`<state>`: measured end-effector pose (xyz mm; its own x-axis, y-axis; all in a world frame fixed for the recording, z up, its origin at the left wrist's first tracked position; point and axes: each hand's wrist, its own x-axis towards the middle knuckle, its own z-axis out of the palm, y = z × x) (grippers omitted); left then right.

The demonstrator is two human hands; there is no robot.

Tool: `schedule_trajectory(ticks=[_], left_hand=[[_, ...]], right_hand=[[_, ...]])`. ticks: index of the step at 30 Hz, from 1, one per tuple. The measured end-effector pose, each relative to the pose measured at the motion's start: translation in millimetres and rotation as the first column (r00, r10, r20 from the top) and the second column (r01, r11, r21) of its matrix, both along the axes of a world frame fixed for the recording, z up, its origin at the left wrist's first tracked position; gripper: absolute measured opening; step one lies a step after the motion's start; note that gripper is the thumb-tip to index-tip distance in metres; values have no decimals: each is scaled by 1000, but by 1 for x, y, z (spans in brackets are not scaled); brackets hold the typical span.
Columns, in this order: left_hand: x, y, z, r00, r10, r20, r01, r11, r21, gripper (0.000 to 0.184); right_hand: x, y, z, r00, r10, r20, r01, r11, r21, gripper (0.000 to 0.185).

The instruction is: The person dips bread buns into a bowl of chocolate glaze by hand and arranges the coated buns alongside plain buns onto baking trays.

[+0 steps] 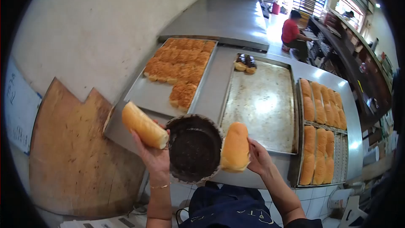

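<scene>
My left hand (155,156) grips a long bread roll (144,126), tilted, just left of a round bowl (219,137) with dark chocolate-coloured spread inside. On the bowl's other side, my right hand (259,158) holds a second bread roll (236,147) upright by its right side. Both rolls look plain golden on the sides I see. Beyond the bowl lies a baking tray (257,105) with two dark-glazed rolls (245,62) in its far left corner. Some fingers of each hand are hidden behind the bread.
To the left, a tray (149,97) carries several buns with shredded orange-brown topping (179,61). Plain rolls (320,156) fill much of a pan at the right. A steel surface (215,14) stands behind. A person in red (292,31) sits by a dark counter farther off.
</scene>
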<state>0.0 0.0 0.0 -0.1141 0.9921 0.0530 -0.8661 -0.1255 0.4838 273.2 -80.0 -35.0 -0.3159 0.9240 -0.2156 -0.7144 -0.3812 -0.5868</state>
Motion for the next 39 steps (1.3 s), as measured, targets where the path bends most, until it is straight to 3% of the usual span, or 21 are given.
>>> schedule_trajectory(ticks=[1, 2, 5, 7, 9, 11, 13, 14, 15, 17, 19, 22, 24, 26, 28, 30, 31, 32, 34, 35, 39], left_hand=[[-8, -11, -5, 997, 68, -31, -68, 997, -29, 51], [-12, -24, -8, 981, 165, -105, -172, 983, -61, 53], [-90, -36, -35, 917, 309, -252, -349, 928, -133, 58], [-113, -45, -53, 905, 333, -266, -379, 915, -141, 57], [-147, -49, -92, 914, 278, -297, -337, 926, -170, 57], [-153, -38, -107, 857, 322, -401, -434, 872, -226, 58], [-175, -15, -144, 813, 219, -539, -417, 866, -277, 56], [-178, 0, -161, 750, 220, -624, -449, 862, -237, 54], [-185, 14, -170, 728, 78, -681, -366, 884, -291, 56], [-187, 42, -193, 601, 20, -799, -386, 882, -269, 70], [-185, 63, -204, 462, -24, -887, -367, 905, -215, 81], [-177, 86, -215, 328, -44, -944, -255, 958, -133, 75], [-162, 90, -200, 126, -157, -979, -264, 947, -186, 71], [-155, 93, -199, 43, -231, -972, -285, 930, -234, 69], [-153, 94, -208, -216, -35, -976, -312, 949, 35, 70], [-158, 90, -212, -278, -8, -961, -325, 942, 86, 69], [-161, 87, -211, -344, 24, -939, -330, 933, 145, 69], [-164, 83, -211, -342, 18, -940, -337, 931, 140, 69], [-171, 74, -209, -196, 28, -980, -306, 948, 88, 65], [-171, 69, -209, -194, 22, -981, -312, 947, 83, 65], [-172, 51, -213, -134, 121, -984, -328, 931, 159, 60]], right_hand=[[-3, 0, -5, 994, -12, -105, 12, 1000, -3, 67], [-1, 3, -19, 862, 39, -505, -64, 997, -33, 64], [-73, 19, -30, 776, 168, -608, -181, 983, 40, 57], [-84, 22, -34, 830, 149, -538, -203, 978, -42, 58], [-90, 23, -38, 937, 125, -325, -190, 966, -177, 59], [-91, 26, -42, 905, 112, -410, -218, 950, -223, 57], [-89, 31, -56, 897, 149, -415, -245, 952, -186, 57], [-88, 33, -57, 944, 169, -283, -228, 954, -193, 57], [-86, 35, -56, 972, 184, -145, -210, 958, -196, 57], [-89, 39, -52, 969, 234, -76, -245, 945, -217, 55], [-93, 42, -49, 941, 235, 243, -166, 948, -271, 57], [-101, 54, -47, 898, 240, 367, -179, 965, -193, 62], [-104, 63, -52, 860, 267, 435, -211, 962, -173, 64], [-107, 74, -62, 704, 237, 669, -255, 964, -74, 65], [-110, 82, -64, 661, 227, 716, -278, 959, -48, 68], [-111, 89, -72, 337, 113, 935, -467, 882, 62, 75], [-113, 91, -79, 256, -17, 966, -469, 872, 140, 75], [-113, 91, -83, 254, -12, 967, -475, 869, 135, 75], [-122, 91, -75, -77, -176, 981, -487, 866, 117, 66], [-127, 91, -70, -208, -239, 948, -515, 851, 102, 61], [-128, 88, -82, -301, -434, 849, -598, 780, 186, 61]])
